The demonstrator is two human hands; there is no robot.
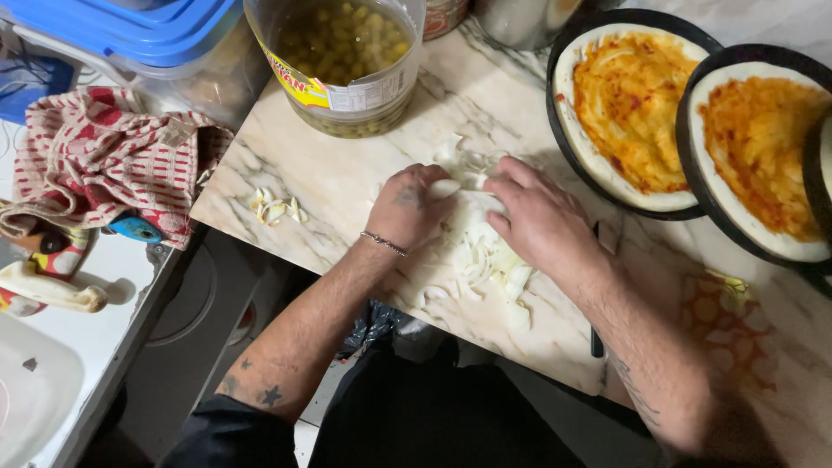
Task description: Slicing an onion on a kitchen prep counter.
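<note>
I cup my left hand (pixel 407 206) and right hand (pixel 539 221), both curled on the pile of white chopped onion (pixel 472 238) mid-counter, gathering inward from the marble counter's (pixel 347 173) near edge.

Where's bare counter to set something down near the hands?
Bare marble between the olive tub, onion scraps and left hand. Crowded: chopped onion under both hands, right hand, sauced pizza pans at right.
</note>
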